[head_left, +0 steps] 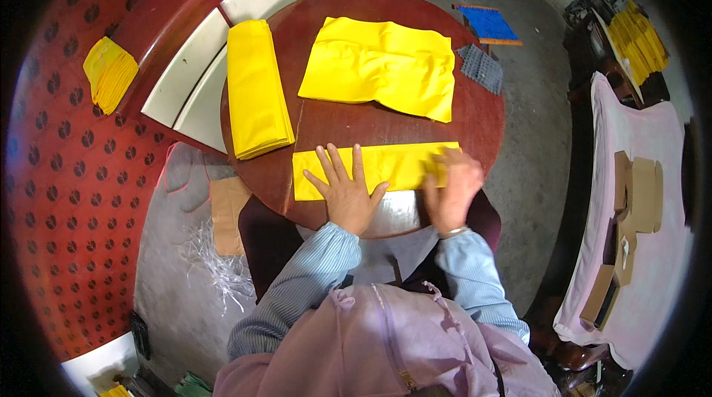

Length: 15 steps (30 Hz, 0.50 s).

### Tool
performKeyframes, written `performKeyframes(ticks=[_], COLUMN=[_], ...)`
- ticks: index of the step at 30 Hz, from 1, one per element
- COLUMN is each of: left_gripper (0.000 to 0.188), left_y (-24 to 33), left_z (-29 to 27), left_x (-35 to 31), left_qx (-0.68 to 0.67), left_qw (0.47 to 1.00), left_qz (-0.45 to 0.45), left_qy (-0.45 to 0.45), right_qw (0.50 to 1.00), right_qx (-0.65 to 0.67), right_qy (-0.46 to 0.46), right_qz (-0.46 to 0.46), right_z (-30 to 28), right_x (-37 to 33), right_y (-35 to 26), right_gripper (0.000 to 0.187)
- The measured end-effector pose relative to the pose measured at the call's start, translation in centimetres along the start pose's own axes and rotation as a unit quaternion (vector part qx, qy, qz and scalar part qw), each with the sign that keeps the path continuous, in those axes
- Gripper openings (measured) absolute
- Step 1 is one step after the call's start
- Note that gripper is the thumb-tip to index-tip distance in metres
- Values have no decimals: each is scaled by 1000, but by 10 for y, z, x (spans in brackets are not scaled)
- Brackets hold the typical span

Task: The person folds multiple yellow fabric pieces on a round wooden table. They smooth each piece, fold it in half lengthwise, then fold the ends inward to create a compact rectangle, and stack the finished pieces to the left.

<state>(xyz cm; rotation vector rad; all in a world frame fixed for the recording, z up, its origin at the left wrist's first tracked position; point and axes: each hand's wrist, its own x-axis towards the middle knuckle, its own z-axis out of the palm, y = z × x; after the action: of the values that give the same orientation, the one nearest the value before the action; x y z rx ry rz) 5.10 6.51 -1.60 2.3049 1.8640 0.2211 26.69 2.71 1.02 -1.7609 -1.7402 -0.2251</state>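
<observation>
A long folded strip of yellow fabric (400, 165) lies along the near edge of the round red-brown table (337, 124). My left hand (347, 193) rests on its left part, palm down with the fingers spread wide. Over the right end of the strip is my right hand (455, 188); its fingers are smeared by motion, so their grip does not show. Beyond the strip lies a wider, creased yellow fabric piece (378, 63), flat on the table. A thick pile of folded yellow fabric (256, 89) sits along the table's left side.
A grey bumpy mat (482, 69) lies at the table's right edge. To the left, another yellow bundle (111, 74) rests on a red patterned surface (67, 174). Opened cardboard boxes (630, 211) lie on a pink-covered seat at right. Plastic strands (219, 267) litter the floor.
</observation>
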Motion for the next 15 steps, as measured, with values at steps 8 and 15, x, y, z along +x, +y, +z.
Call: performKeyframes(ticks=[8,15], left_gripper=[102,106], left_y=[3,6], left_z=[-6,-10], left_x=[-1,-1], left_qx=[33,26], left_qw=[999,1000], left_qz=[-7,-13], left_qy=[-3,3], right_qw=[985,966], right_qx=[-10,-166], right_qy=[-172,-191], right_qz=[-31,53], right_z=[37,13], right_x=[-14,5], right_y=[-21,28], right_gripper=[62,63])
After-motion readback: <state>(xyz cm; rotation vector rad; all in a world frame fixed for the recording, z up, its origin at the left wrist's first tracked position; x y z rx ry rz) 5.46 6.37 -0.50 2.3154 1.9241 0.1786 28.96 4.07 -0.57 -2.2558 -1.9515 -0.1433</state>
